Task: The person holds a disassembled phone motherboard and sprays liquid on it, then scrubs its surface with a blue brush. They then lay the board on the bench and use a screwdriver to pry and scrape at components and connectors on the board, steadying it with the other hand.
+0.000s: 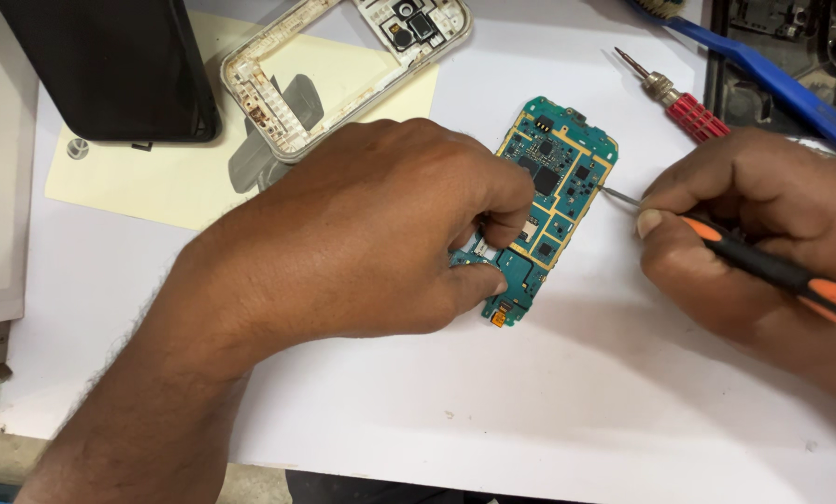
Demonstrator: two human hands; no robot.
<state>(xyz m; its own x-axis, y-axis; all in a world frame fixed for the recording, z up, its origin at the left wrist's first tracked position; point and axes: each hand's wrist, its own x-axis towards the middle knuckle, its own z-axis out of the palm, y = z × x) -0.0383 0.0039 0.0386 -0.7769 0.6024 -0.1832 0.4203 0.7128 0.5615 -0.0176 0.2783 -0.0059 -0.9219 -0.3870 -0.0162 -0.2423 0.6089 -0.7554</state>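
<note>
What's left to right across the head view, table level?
Black phone body → white phone frame → left hand → green circuit board → red-handled screwdriver → right hand holding the orange-and-black screwdriver.

The place was a phone repair workshop: a bare circuit board [553, 201], an empty phone frame [343, 70] and a spare screwdriver [684, 103] lay on the paper-covered desk [530, 411].
</note>
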